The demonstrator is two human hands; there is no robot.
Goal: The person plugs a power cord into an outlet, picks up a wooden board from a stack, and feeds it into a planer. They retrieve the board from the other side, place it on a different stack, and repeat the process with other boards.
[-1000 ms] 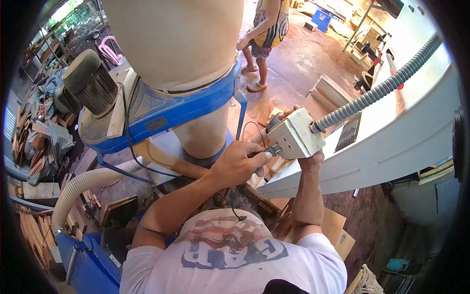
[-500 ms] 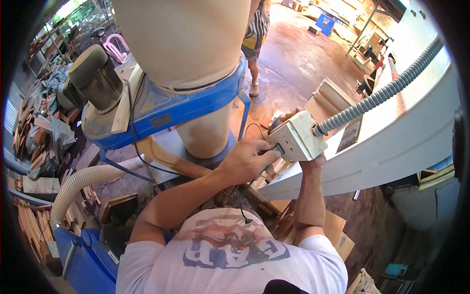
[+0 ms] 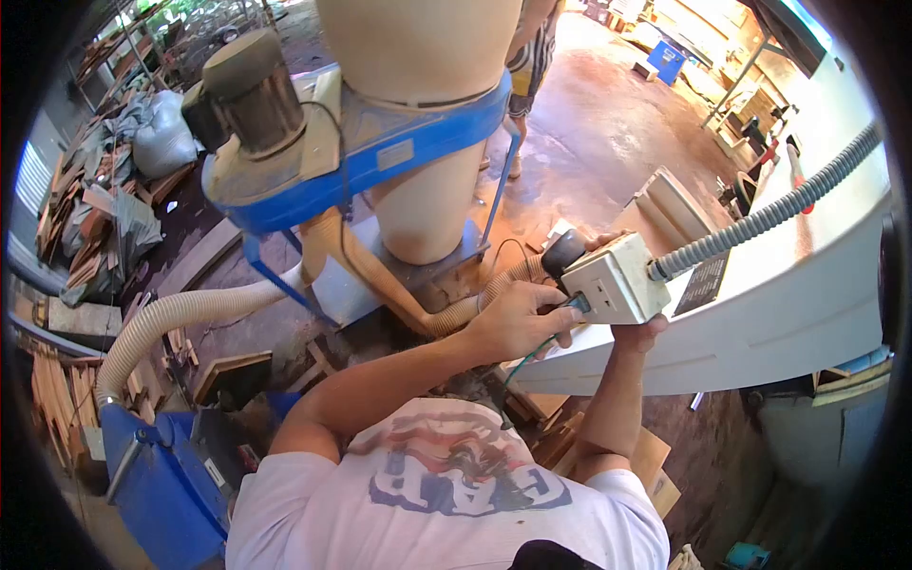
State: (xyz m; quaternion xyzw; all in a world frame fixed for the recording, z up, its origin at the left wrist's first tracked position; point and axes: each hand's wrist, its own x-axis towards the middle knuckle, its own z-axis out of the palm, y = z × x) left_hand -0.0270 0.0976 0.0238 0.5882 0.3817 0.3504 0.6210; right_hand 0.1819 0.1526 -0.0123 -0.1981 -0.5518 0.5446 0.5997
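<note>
Plug going into the socket box, head view

My left hand (image 3: 518,323) is closed around a dark plug (image 3: 573,306), fingers curled tight, its green cord (image 3: 528,359) hanging down under my wrist. My right hand (image 3: 638,331) cups the white socket box (image 3: 617,280) from below, fingers wrapped round the far side, thumb pressing its bottom edge. The plug sits right at my left fingertips, touching the box's near face; I can't tell how deep the pins sit. To do this well, I reckon: brace the box firmly, keep the plug square, push straight along its axis, no wiggling. The plug points away from my left palm toward the right hand, its long axis running roughly level. The box's grey corrugated conduit (image 3: 769,217) leads off past my right hand, along the white machine body (image 3: 760,323).
</note>
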